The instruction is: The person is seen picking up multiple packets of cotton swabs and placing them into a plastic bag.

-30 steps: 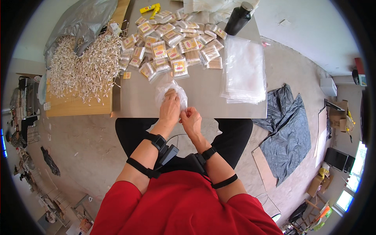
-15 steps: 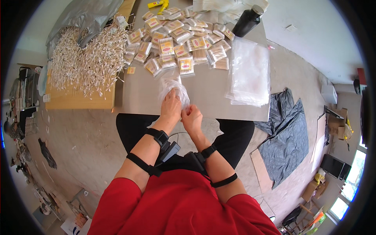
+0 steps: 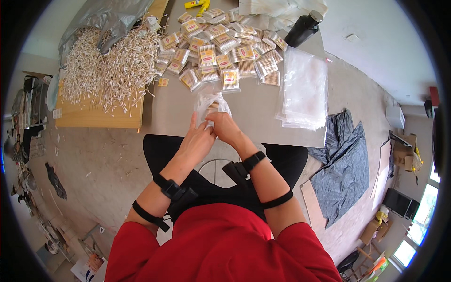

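A clear plastic bag (image 3: 203, 102) stands at the near edge of the grey table, with a pack of cotton swabs (image 3: 215, 106) showing through it. At the bag's near side my left hand (image 3: 199, 139) is closed on the plastic, its index finger stretched along the left side. My right hand (image 3: 225, 127) is bent over toward the left one, fingers closed at the bag's mouth. Both sets of fingertips meet there and partly hide each other. Just beyond lies a heap of small clear packs of cotton swabs (image 3: 230, 79) with yellow labels.
Loose cotton swabs (image 3: 110, 70) cover a wooden board (image 3: 98, 117) at left, partly under a grey plastic sheet (image 3: 112, 19). Flat clear bags (image 3: 304, 89) are stacked at right, near a black bottle (image 3: 304, 29). A yellow tool (image 3: 202, 6) lies at the back. Dark plastic sheeting (image 3: 343, 169) covers floor at right.
My right hand has moved up and left over the bag's mouth. My left hand has slid down and left, its index finger now stretched out. More of the swab pack shows.
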`<action>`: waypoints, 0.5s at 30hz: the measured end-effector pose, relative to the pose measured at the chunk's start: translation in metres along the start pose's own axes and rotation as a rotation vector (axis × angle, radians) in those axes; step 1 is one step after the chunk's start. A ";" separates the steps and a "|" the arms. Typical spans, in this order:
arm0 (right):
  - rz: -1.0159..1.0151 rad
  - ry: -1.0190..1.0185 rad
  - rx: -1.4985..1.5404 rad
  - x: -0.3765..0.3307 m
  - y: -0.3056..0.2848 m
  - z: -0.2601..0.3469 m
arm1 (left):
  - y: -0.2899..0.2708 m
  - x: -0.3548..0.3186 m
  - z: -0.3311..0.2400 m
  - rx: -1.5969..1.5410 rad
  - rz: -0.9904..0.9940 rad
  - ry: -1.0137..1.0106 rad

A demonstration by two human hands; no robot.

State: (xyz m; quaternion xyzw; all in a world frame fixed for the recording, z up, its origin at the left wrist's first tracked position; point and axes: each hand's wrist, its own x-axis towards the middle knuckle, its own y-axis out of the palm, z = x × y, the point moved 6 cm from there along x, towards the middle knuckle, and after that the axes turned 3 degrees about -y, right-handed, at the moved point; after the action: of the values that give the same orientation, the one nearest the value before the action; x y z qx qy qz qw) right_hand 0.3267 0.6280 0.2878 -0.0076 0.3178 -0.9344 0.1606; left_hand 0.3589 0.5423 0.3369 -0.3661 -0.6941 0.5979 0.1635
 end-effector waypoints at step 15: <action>-0.176 -0.164 -0.241 0.000 0.032 -0.004 | 0.092 0.005 0.081 -1.217 -0.312 -0.706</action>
State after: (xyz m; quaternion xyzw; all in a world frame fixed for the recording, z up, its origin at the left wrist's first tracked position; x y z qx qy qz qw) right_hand 0.3360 0.6061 0.2656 -0.1310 0.4114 -0.8963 0.1014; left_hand 0.3303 0.4898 0.2293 -0.0737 -0.9599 0.1577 -0.2199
